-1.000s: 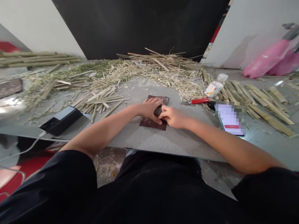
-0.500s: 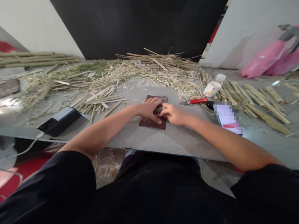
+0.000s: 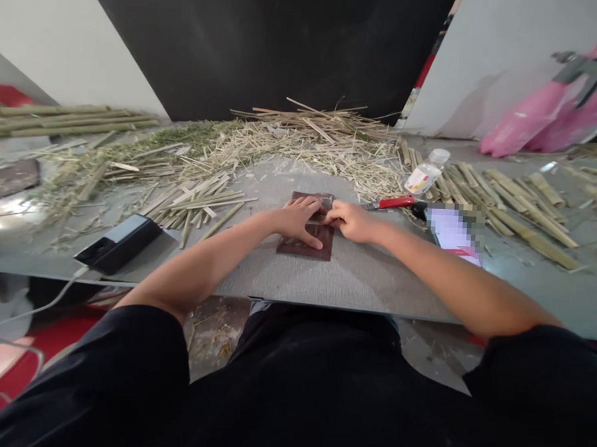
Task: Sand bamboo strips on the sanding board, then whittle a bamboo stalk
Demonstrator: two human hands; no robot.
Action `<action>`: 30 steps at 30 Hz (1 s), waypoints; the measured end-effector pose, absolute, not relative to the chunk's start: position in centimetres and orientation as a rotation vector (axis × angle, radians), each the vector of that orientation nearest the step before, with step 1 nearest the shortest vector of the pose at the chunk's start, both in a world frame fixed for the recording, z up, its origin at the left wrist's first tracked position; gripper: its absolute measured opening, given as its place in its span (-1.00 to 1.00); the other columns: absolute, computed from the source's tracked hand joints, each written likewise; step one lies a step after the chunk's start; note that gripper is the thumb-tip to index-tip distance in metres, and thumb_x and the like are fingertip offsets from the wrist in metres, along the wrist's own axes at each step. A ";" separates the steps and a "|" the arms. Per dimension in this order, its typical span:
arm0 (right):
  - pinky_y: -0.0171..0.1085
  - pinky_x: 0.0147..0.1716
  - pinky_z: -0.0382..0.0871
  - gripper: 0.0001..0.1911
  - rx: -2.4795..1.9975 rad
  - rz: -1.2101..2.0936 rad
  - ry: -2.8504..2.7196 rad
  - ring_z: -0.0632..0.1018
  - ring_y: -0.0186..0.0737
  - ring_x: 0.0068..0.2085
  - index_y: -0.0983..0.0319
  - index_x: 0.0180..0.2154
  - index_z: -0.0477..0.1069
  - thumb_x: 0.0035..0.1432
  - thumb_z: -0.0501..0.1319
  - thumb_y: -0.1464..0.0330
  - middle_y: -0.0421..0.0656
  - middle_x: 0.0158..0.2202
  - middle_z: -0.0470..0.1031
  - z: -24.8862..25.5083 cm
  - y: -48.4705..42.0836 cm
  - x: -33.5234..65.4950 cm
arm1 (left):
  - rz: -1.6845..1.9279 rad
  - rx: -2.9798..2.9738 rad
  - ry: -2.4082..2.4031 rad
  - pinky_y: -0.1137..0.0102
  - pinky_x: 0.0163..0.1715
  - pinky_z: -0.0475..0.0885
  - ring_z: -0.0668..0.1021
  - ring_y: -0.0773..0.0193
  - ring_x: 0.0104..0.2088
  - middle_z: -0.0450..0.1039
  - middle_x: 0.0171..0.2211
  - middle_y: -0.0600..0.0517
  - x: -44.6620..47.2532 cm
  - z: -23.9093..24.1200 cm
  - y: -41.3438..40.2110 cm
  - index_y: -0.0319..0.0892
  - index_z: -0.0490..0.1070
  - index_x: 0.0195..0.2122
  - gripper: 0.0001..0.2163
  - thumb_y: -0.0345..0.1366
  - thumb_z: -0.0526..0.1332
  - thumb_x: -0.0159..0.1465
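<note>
A dark brown rectangular piece [image 3: 304, 249], like a small board or a leather pad, lies on the table in front of me. My left hand [image 3: 298, 222] rests flat on it, thumb and fingers spread apart. At its right edge my right hand [image 3: 352, 222] is closed in a pinch, close to the left fingers. Between the hands a thin pale strip [image 3: 317, 220] shows faintly, and its right end goes into the right fingertips. Its exact kind is too small to tell. A red-handled knife or cutter [image 3: 397, 201] lies just beyond my right hand.
Split bamboo strips [image 3: 199, 201] lie left of my hands, with a heap of shavings [image 3: 302, 144] behind. Short bamboo pieces [image 3: 520, 195], a labelled bottle [image 3: 425, 175] and a phone [image 3: 453, 235] are on the right. A black device [image 3: 120, 241] with a cable sits left; pink spray bottles [image 3: 529, 119] stand far right.
My right hand has shifted slightly to the right, widening the gap to my left hand. The left hand stays on the brown piece.
</note>
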State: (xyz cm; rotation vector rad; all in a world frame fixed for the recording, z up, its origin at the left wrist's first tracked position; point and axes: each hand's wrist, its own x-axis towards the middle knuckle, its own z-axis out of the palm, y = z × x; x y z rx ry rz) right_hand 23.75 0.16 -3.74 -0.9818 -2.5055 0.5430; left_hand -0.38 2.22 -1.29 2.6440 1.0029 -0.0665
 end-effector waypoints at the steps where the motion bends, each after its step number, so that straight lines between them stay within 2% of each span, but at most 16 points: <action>1: -0.16 -0.13 0.38 -0.70 -0.969 0.543 -2.522 0.50 -0.15 -0.19 0.18 -0.15 0.65 0.33 0.13 0.50 -0.06 -0.18 0.45 -3.6 0.2 24.0 | -0.065 2.646 0.999 -0.06 0.37 0.15 0.15 -0.27 0.43 0.07 0.45 -0.20 -0.4 -1.3 2.2 -0.03 0.10 0.42 0.04 0.40 0.30 0.00; 5: -0.14 -0.08 0.38 -0.74 -1.025 0.550 -2.476 0.54 -0.12 -0.13 0.15 -0.08 0.58 0.34 0.15 0.47 -0.06 -0.11 0.54 -3.1 0.0 24.7 | -0.053 2.631 0.977 -0.07 0.37 0.15 0.16 -0.25 0.43 0.08 0.46 -0.18 -0.5 -1.1 2.0 -0.01 0.15 0.39 -0.02 0.38 0.31 0.02; 7: -0.16 -0.20 0.35 -0.81 -1.232 0.493 -2.373 0.55 -0.12 -0.22 0.16 -0.07 0.52 0.30 0.22 0.42 -0.09 -0.20 0.58 -3.0 0.0 24.9 | -0.037 2.621 0.981 -0.08 0.38 0.14 0.16 -0.24 0.44 0.08 0.45 -0.16 -0.6 -0.9 1.8 0.01 0.17 0.37 -0.04 0.37 0.31 0.03; 9: -0.18 -0.34 0.26 -0.93 -1.447 0.412 -2.313 0.50 -0.15 -0.35 0.16 -0.20 0.50 0.29 0.28 0.32 -0.13 -0.34 0.58 -3.0 0.1 25.2 | -0.025 2.615 0.982 -0.07 0.39 0.13 0.16 -0.22 0.44 0.09 0.44 -0.16 -0.5 -0.7 1.6 0.01 0.20 0.36 -0.06 0.37 0.32 0.03; 12: -0.19 -0.44 0.13 -0.67 -1.585 0.318 -2.365 0.43 -0.18 -0.44 0.16 -0.47 0.41 0.31 0.26 0.16 -0.13 -0.46 0.53 -3.2 0.5 25.4 | -0.016 2.606 0.976 -0.07 0.40 0.12 0.16 -0.22 0.44 0.10 0.44 -0.16 -0.5 -0.5 1.4 0.00 0.21 0.35 -0.06 0.37 0.33 0.02; 14: -0.18 -0.46 0.09 -0.59 -1.606 0.302 -2.418 0.41 -0.19 -0.47 0.16 -0.52 0.39 0.34 0.22 0.12 -0.12 -0.49 0.53 -3.2 0.7 25.3 | -0.023 2.595 0.978 -0.10 0.40 0.10 0.14 -0.24 0.45 0.08 0.45 -0.15 -0.5 -0.5 1.4 0.02 0.20 0.36 -0.06 0.38 0.33 0.02; 21: -0.17 -0.43 0.10 -0.64 -1.553 0.287 -2.548 0.50 -0.12 -0.41 0.17 -0.49 0.48 0.37 0.17 0.25 -0.01 -0.38 0.63 -3.0 0.6 24.3 | -0.008 2.613 0.969 -0.08 0.39 0.14 0.15 -0.22 0.45 0.06 0.46 -0.14 -0.6 -0.9 1.9 0.02 0.22 0.33 -0.10 0.33 0.35 0.03; 30: -0.10 -0.36 0.15 -0.70 -1.453 0.278 -2.565 0.55 -0.01 -0.38 0.12 -0.41 0.60 0.36 0.20 0.26 0.01 -0.40 0.61 -2.6 -2.9 22.4 | -0.007 2.637 0.967 -0.05 0.38 0.15 0.18 -0.21 0.42 0.13 0.41 -0.14 -0.5 -0.9 1.8 0.01 0.23 0.31 -0.10 0.35 0.35 0.03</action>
